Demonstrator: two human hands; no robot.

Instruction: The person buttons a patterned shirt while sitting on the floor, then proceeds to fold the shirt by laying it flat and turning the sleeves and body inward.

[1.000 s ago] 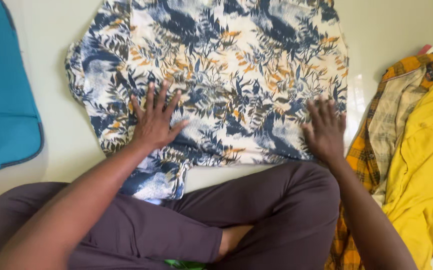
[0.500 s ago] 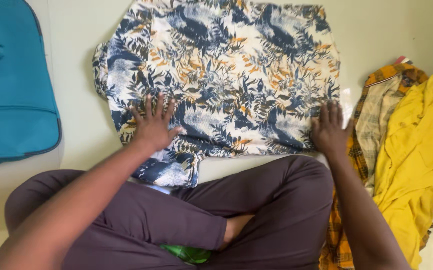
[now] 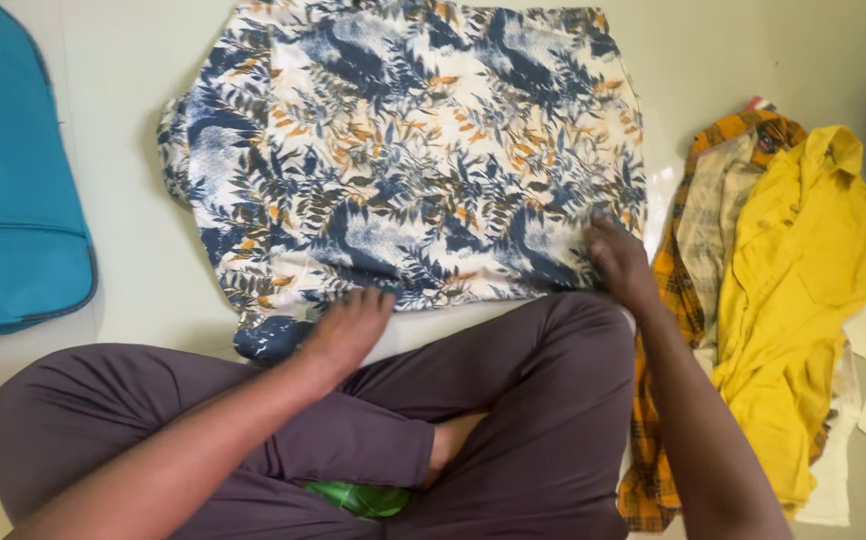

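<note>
Left hand (image 3: 345, 332): forearm reaches forward over the crossed legs (image 3: 373, 430); hand at the near edge of the leaf-print shirt (image 3: 403, 150), close to its lower left corner. Fingers curled together on the hem; whether they actually pinch the cloth cannot be told, the hand is blurred.

Right hand (image 3: 618, 262): forearm comes in from the lower right, hand palm down on the shirt's near right corner. Fingers together, pressed flat on the cloth, not clamped on it.

Shirt: white ground with blue, dark and orange leaves. Lies spread flat on the pale floor (image 3: 133, 230), stretching away beyond both sets of fingers. A sleeve bulges out on the far left side; a small fold of cloth is tucked under just left of the left fingers.

Right of the right fingers: heap of clothes, an orange checked shirt (image 3: 668, 300) touching a yellow shirt (image 3: 793, 300). Far left of the left fingers: blue bag (image 3: 13, 200), closed, contents not visible.
</note>
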